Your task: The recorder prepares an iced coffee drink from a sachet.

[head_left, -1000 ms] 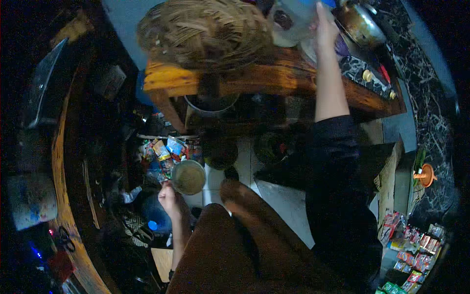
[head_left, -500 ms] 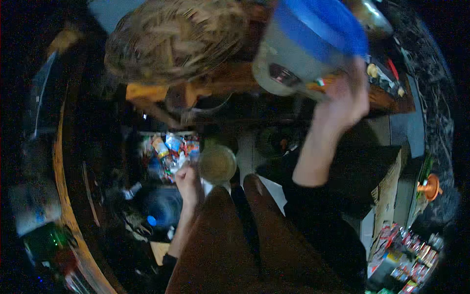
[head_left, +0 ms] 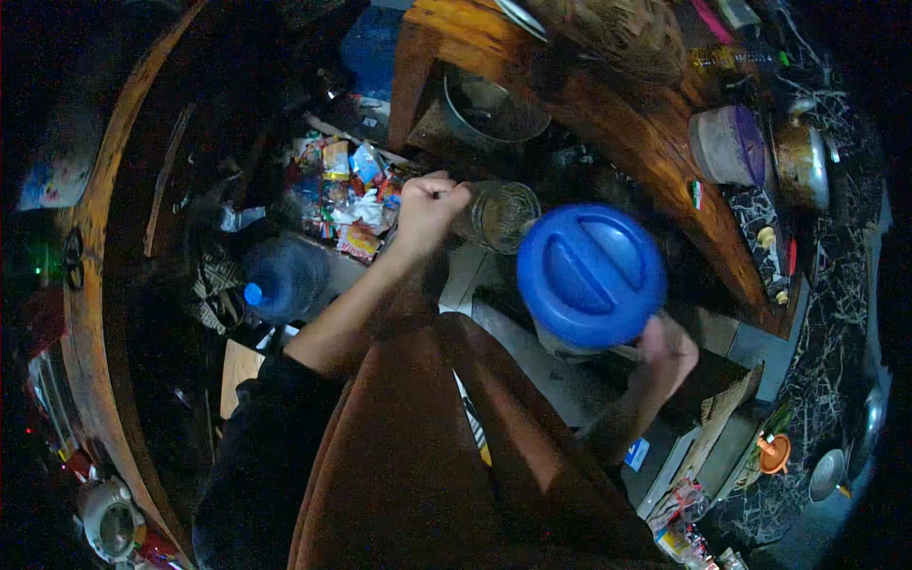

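My left hand (head_left: 427, 211) is closed in a fist against the side of a clear, ribbed glass mug (head_left: 502, 218). Its handle is hidden inside my fingers, and the round mouth faces up. To the right, close beside the mug, is a pale jug with a round blue lid (head_left: 591, 275). My right hand (head_left: 668, 353) is closed at the jug's right edge. The lid covers most of the jug's body, and its grip is partly hidden. My brown-clad lap lies below both vessels.
A heap of coloured wrappers (head_left: 347, 195) lies left of my left hand. A large blue water bottle (head_left: 290, 275) lies below it. Beyond the mug, a metal pot (head_left: 494, 104) sits under a wooden bench (head_left: 617, 114). A purple-lidded tub (head_left: 727, 144) stands at the right.
My right hand has brought the jug down from the bench area to beside the mug. The glass mug has risen, now by my left fist. The view has turned to the right.
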Demonstrator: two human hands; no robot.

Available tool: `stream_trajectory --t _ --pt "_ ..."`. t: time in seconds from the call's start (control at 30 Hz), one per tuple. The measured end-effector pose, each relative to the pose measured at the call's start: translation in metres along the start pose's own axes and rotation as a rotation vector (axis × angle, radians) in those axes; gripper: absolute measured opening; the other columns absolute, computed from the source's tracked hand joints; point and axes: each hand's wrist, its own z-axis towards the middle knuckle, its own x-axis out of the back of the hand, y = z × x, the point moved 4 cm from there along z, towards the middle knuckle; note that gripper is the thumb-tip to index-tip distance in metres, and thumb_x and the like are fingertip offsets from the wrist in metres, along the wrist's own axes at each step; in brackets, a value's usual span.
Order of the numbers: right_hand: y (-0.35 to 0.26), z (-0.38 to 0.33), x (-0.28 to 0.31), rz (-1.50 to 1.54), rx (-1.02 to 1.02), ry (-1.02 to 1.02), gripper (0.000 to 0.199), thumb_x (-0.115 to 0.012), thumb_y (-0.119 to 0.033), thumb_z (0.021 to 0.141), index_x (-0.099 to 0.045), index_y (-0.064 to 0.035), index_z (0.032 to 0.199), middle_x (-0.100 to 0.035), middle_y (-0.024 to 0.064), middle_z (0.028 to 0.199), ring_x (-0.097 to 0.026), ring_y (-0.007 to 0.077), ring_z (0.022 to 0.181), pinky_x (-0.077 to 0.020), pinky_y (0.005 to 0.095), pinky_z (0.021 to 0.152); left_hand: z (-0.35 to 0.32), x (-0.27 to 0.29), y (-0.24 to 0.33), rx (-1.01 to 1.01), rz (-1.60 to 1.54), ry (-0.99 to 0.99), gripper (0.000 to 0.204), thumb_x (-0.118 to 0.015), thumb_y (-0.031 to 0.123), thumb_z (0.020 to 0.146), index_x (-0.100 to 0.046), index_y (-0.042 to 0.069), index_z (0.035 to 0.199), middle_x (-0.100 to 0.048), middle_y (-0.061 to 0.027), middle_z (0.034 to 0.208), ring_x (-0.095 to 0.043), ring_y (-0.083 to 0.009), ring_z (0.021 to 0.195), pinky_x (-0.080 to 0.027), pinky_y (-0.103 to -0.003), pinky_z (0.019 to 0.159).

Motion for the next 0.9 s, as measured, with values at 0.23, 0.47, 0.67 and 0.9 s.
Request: stream_trajectory --t 0.23,0.47,0.67,0.9 --pt "-0.027 -0.008 -0.046 -0.07 0.05 -0.154 0.022 -0.058 -0.013 0.074 -0.061 0.0073 0.083 -0.06 0.0046 0.072 -0.053 0.0107 0.067 -0.0406 0.0233 0.067 0.0 0.024 -0.008 -0.025 0.019 -0.065 0.028 -0.058 0.005 0.065 -0.039 -0.001 0.046 -0.033 -0.0012 0.048 -0.034 -0.0076 0.047 -0.026 -0.026 0.045" --pt "-0.04 -0.014 -0.057 -0.046 0.045 -0.031 0.02 -0.068 -0.013 0.066 -0.063 0.0039 0.076 -0.06 0.0055 0.068 -0.052 0.0107 0.062 -0.0423 0.0257 0.063 0.008 0.042 -0.01 0.006 -0.068 -0.078 0.029 -0.058 0.007 0.067 -0.04 0.0 0.045 -0.037 0.0006 0.049 -0.035 -0.0061 0.048 -0.028 -0.026 0.044" --pt "-0.033 -0.006 -0.06 -0.025 0.062 -0.006 0.017 -0.068 -0.014 0.067 -0.061 0.0009 0.069 -0.054 0.0011 0.061 -0.044 0.0079 0.054 -0.0335 0.0231 0.053 0.015 0.051 0.0 0.07 -0.053 -0.045 0.028 -0.058 0.009 0.067 -0.042 -0.001 0.045 -0.038 0.0013 0.047 -0.035 -0.005 0.047 -0.028 -0.025 0.043" --pt "-0.057 -0.004 -0.073 -0.017 0.147 -0.047 0.02 -0.067 -0.018 0.07 -0.058 -0.0019 0.063 -0.041 -0.0064 0.05 -0.031 0.0036 0.044 -0.0232 0.0201 0.043 0.021 0.062 -0.001 0.059 -0.043 -0.001 0.03 -0.057 0.011 0.068 -0.041 0.002 0.044 -0.038 0.004 0.047 -0.034 -0.0042 0.046 -0.028 -0.025 0.042"
